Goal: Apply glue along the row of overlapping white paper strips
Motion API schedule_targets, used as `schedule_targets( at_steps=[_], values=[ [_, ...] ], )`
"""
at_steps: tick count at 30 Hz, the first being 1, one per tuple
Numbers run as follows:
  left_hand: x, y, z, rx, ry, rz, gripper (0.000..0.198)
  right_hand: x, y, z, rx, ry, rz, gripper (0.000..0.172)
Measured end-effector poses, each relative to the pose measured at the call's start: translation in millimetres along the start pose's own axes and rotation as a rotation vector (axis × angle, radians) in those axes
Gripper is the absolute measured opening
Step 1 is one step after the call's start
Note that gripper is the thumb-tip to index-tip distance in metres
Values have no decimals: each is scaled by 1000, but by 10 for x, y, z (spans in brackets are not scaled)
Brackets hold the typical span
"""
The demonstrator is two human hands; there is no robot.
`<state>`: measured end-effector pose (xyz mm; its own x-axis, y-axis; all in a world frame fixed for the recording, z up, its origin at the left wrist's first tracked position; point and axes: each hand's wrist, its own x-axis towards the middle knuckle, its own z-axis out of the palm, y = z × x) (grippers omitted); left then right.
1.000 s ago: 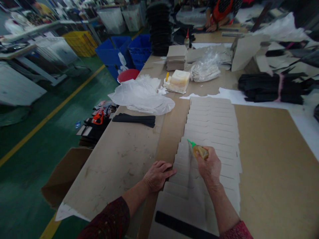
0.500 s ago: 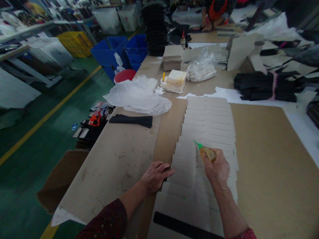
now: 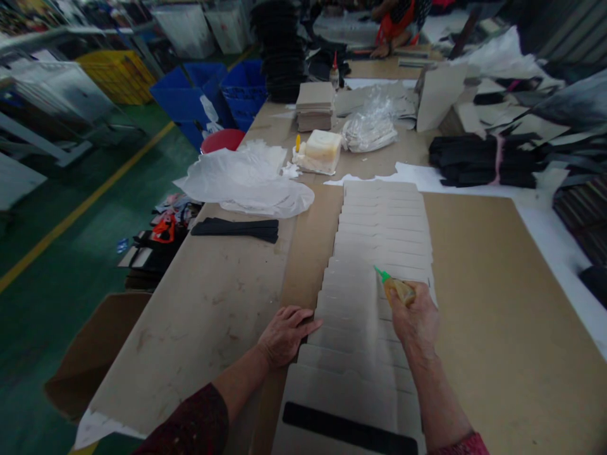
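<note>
A long row of overlapping grey card pieces (image 3: 351, 316) runs up the table. My right hand (image 3: 415, 319) is wrapped round a small amber bottle (image 3: 401, 292) with a green nozzle, held tilted above the row. The nozzle tip points up and left over the cards. My left hand (image 3: 287, 335) lies with fingers spread at the row's left edge, fingertips near the cards, holding nothing. One black strip (image 3: 348, 430) lies across the nearest card. More black strips (image 3: 234, 229) are stacked on the table's left part.
Crumpled white plastic (image 3: 251, 183), a whitish block (image 3: 320, 151), a card stack (image 3: 315, 106) and a clear bag (image 3: 370, 129) stand farther back. Bundled black strips (image 3: 484, 161) lie at the right. Blue bins (image 3: 192, 95) stand on the floor. Another person's hands (image 3: 386, 47) show at the far table.
The view has shifted, so the table and most objects appear farther left. Relative to the cards, my right hand with the bottle has moved slightly to the right. My left hand stays at the row's edge.
</note>
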<state>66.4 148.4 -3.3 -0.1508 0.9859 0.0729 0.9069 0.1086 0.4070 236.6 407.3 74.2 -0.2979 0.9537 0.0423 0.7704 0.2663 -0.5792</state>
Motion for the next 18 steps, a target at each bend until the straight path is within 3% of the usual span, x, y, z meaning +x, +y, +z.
schedule_targets(
  at_steps=[4, 18],
  values=[
    [5, -3, -2, 24, 9, -1, 50, 9, -9, 6, -14, -37, 3, 34],
    [6, -12, -12, 40, 3, 7, 52, 79, 181, -123, -46, 44, 21, 37]
  ],
)
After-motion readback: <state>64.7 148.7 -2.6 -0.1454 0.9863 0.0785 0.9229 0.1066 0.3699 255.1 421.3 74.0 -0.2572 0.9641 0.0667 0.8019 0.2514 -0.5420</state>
